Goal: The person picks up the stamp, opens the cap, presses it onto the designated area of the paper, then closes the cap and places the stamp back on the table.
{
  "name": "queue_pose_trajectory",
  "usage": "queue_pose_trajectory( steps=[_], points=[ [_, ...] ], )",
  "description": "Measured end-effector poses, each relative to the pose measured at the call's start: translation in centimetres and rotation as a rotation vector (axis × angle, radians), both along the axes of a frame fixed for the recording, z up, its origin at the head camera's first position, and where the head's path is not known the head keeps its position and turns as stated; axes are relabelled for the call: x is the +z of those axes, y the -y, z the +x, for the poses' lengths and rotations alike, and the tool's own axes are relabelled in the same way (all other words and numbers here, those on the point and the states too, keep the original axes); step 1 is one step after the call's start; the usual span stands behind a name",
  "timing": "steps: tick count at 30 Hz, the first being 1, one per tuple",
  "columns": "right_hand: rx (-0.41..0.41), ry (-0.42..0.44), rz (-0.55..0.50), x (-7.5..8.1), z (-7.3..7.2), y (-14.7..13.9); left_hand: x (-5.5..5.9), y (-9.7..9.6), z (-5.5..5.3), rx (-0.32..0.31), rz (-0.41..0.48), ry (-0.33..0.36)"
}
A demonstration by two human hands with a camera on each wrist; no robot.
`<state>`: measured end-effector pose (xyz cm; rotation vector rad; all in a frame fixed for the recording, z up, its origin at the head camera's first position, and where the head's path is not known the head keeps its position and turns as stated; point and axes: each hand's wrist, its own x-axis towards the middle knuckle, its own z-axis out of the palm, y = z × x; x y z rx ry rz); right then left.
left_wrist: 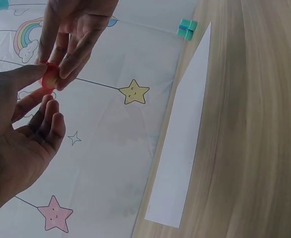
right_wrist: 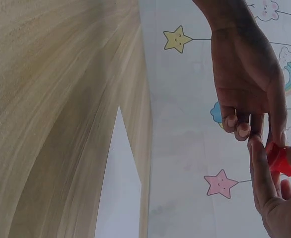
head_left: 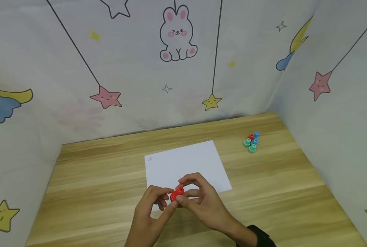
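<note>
Both hands come together above the sheet's near edge around one small red toy stamp [head_left: 177,194], round-based with a knob. My left hand [head_left: 149,209] pinches it between thumb and forefinger from the left. From the other side, my right hand [head_left: 206,206] grips it with the thumb in front, its other fingers partly curled behind. Seen from the left wrist, the red stamp [left_wrist: 50,77] shows a rounded, yellowish face between the fingertips. Below them lies a white paper sheet [head_left: 186,163] with a small pinkish print [head_left: 150,159] in its far left corner.
A cluster of small stamps stands at the back right of the wooden table [head_left: 100,192]: green stamps [head_left: 252,148], blue stamps [head_left: 256,134] and a red stamp [head_left: 250,137]. Pale cloth walls [head_left: 134,68] with printed stars and a rabbit enclose the table. A dark band [head_left: 258,236] circles the right wrist.
</note>
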<state>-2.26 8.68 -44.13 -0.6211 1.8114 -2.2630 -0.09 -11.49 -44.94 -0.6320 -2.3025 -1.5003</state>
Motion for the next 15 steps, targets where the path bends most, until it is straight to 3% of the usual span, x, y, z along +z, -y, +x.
queue_pose_trajectory(
  steps=[6,12,15],
  points=[
    [-0.066,0.038,0.183,0.22,-0.06,0.37,0.6,0.01,-0.26,0.022,-0.009,-0.037],
    [-0.086,-0.074,0.309,-0.19,-0.13,0.62,0.52,-0.13,-0.75,0.035,-0.019,-0.046],
    [-0.086,-0.091,0.354,-0.41,-0.2,0.7,0.16,0.04,-0.91,0.025,-0.023,-0.032]
  ],
)
